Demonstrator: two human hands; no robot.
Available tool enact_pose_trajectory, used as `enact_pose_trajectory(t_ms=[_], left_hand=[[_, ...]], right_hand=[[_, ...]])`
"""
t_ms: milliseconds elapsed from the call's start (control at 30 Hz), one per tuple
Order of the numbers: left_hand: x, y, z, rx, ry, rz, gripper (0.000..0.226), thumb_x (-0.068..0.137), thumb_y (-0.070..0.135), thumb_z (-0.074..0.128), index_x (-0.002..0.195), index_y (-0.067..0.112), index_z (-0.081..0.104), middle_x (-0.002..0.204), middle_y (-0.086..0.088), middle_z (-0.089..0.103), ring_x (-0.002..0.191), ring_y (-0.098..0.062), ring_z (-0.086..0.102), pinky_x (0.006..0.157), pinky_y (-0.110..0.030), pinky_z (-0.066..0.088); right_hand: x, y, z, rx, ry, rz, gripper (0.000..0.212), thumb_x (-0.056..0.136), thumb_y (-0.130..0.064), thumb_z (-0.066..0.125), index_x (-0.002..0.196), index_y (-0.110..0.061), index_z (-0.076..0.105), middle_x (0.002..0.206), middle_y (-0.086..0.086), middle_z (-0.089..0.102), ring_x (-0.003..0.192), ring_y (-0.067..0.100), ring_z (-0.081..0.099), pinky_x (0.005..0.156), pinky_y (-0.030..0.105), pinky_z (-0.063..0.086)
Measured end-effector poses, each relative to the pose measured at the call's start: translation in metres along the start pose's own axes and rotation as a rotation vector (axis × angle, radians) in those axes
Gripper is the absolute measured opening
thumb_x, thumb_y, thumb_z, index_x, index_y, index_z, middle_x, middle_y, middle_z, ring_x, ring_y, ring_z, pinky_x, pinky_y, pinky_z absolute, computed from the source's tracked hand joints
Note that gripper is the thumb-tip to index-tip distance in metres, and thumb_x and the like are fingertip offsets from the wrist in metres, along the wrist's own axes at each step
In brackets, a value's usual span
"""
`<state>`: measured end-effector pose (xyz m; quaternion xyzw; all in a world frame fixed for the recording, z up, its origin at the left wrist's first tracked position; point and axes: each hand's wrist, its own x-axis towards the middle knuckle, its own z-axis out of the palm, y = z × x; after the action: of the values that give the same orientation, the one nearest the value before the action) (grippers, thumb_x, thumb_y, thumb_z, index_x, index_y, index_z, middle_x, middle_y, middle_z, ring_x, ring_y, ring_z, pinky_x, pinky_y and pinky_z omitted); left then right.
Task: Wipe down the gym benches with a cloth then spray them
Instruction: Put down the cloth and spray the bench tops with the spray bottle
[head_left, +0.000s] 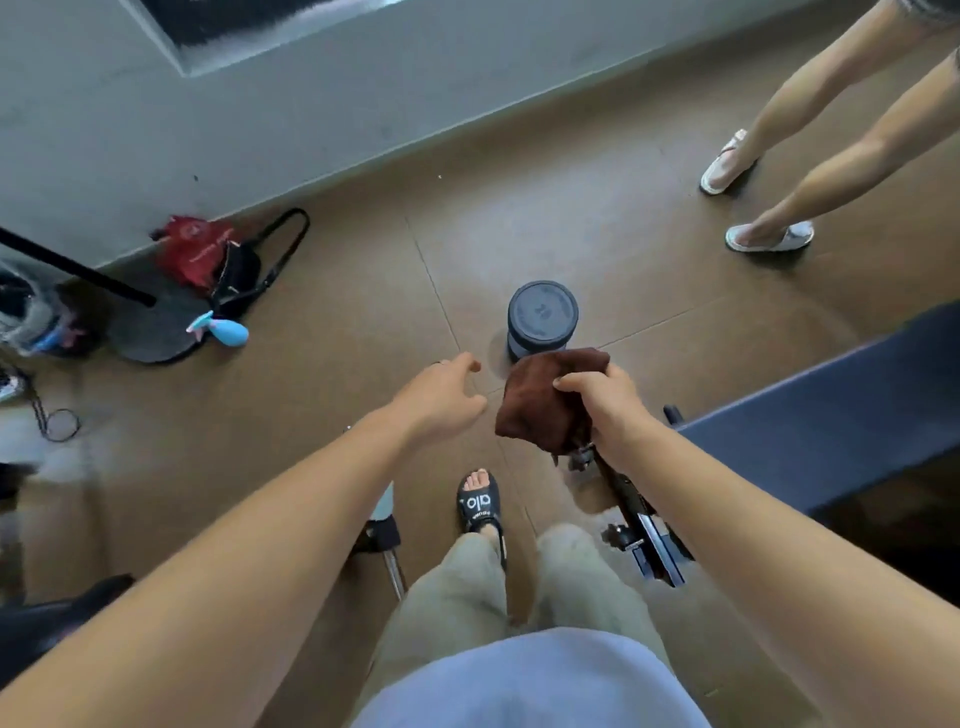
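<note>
The right hand (608, 410) grips the brown cloth (545, 400) over the bench frame (639, 509); at nine o'clock, the left hand (441, 400) hovers, grip released.

Red bag (193, 249) slumped against the wall (156, 156), black strappy bag (244, 275) right beside it, someone's sandaled feet (769, 236) farther along.

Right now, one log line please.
stage: wiping | right hand: grips brown cloth | left hand: empty, open | spray bottle: on floor | bench: at right
</note>
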<state>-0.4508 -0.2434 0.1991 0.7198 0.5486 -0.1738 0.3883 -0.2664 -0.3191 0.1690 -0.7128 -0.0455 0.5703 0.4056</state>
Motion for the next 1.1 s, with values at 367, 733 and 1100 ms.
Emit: enact_pose_trajectory(t_ms=[367,733,1100], left_hand=[[0.257,0.037,-0.064,-0.006,-0.151,-0.012,0.059,0.096,0.028,0.058,0.151,0.022,0.04,0.144,-0.012,0.055,0.128,-0.029,0.055,0.1,-0.033,0.044],[0.518,0.014,0.022,-0.049,-0.341,0.022,0.079,0.089,0.018,0.066,0.158,0.02,0.027,0.149,-0.017,0.046,0.139,-0.028,0.046,0.114,-0.034,0.038],[0.659,0.008,0.103,0.508,-0.52,0.331,0.077,0.089,0.032,0.068,0.154,0.027,0.026,0.151,-0.016,0.023,0.133,-0.039,0.038,0.11,-0.05,0.042]], right_hand=[[0.207,-0.073,0.035,0.329,0.139,0.2,0.042,0.09,0.009,0.06,0.13,-0.004,0.06,0.115,0.025,0.07,0.103,0.04,0.071,0.065,0.036,0.057],[0.465,-0.012,0.057,0.554,0.226,0.365,0.041,0.09,0.011,0.058,0.129,-0.002,0.062,0.113,0.023,0.074,0.098,0.036,0.075,0.091,0.054,0.059],[0.588,0.055,0.048,0.134,0.506,0.374,0.031,0.091,-0.014,0.069,0.119,-0.021,0.057,0.118,0.001,0.064,0.107,0.02,0.06,0.093,0.033,0.048]])
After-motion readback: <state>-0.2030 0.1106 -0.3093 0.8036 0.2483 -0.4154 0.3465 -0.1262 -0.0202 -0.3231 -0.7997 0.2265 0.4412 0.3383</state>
